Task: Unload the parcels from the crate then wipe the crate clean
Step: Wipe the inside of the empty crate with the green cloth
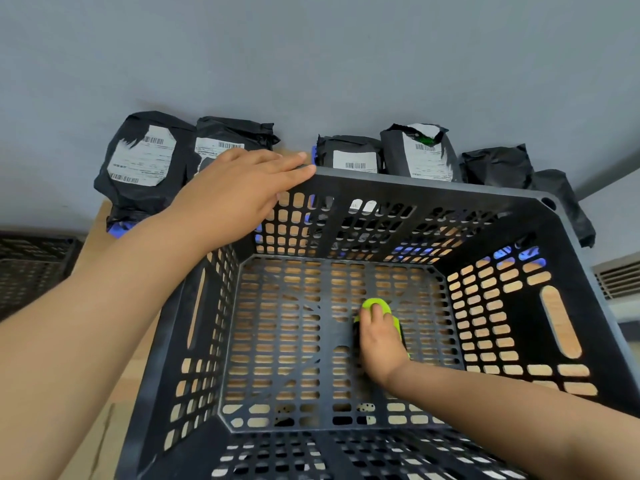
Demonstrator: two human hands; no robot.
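Observation:
A black perforated plastic crate (pixel 433 188) stands on a wooden table, with nothing inside but my hand and a tool. My right hand (pixel 379 337) reaches down to the crate's floor and grips a lime-green and black scrubber (pixel 376 304), pressing it on the bottom grid. My left hand (pixel 239 192) rests flat on the crate's far left corner rim, fingers straight. Several black parcels with white labels, among them one at the left (pixel 142 164) and one at the right (pixel 420 154), lean against the grey wall behind the crate.
The wooden table (pixel 100 403) shows at the left of the crate and through its holes. Another dark perforated crate (pixel 34 268) sits at the far left, lower down. A vent grille (pixel 618 277) is at the right edge.

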